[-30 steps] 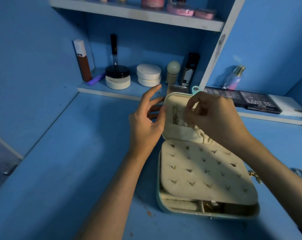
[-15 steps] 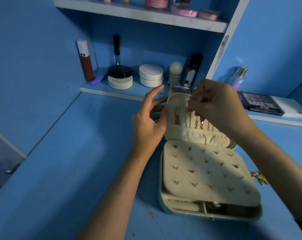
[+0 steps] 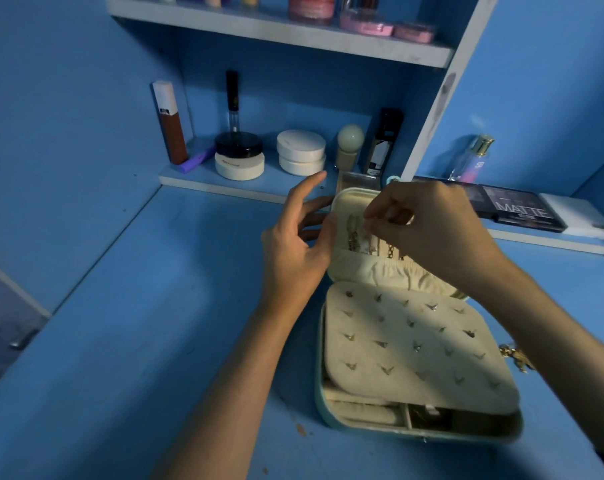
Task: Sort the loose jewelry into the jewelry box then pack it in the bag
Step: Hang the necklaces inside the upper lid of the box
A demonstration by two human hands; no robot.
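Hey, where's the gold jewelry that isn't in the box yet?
In the head view, the gold jewelry lies on the blue desk at the far right, just beside the jewelry box and partly hidden by the right forearm.

jewelry box point(image 3: 331, 403) open on desk point(image 3: 155, 341), shelf point(image 3: 259, 183) behind, loose jewelry point(image 3: 517, 356) right of box

Jewelry box point(image 3: 319, 393) open, 4 o'clock in frame. Left hand point(image 3: 293, 251), fingers spread, touches the lid point(image 3: 349, 206) at its 9 o'clock edge. Right hand point(image 3: 432, 230) pinches chains point(image 3: 354, 233) hanging inside the lid.
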